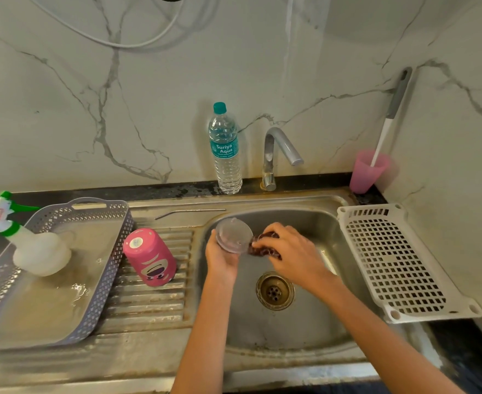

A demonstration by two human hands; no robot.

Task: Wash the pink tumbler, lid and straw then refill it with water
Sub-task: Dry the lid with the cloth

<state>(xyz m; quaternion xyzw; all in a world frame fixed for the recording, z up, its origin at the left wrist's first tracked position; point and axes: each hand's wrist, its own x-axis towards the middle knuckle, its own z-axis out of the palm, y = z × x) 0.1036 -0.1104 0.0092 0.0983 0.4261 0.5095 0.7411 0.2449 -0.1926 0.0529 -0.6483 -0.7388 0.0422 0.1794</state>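
Over the steel sink (313, 334), my left hand (220, 258) holds the clear round lid (233, 235) from below, tilted toward me. My right hand (288, 251) grips a dark scrub pad (262, 245) pressed against the lid's right edge. The pink tumbler (148, 257) stands upside down on the ribbed drainboard, left of the basin. A metal straw (190, 212) lies on the drainboard behind it. A full water bottle (226, 150) stands at the wall, left of the tap (276, 152).
A grey basket (103, 268) on the left holds a white spray bottle (29, 245) and some water. A white perforated tray (399, 265) sits right of the basin. A pink cup (366, 173) with a long brush stands in the back right corner.
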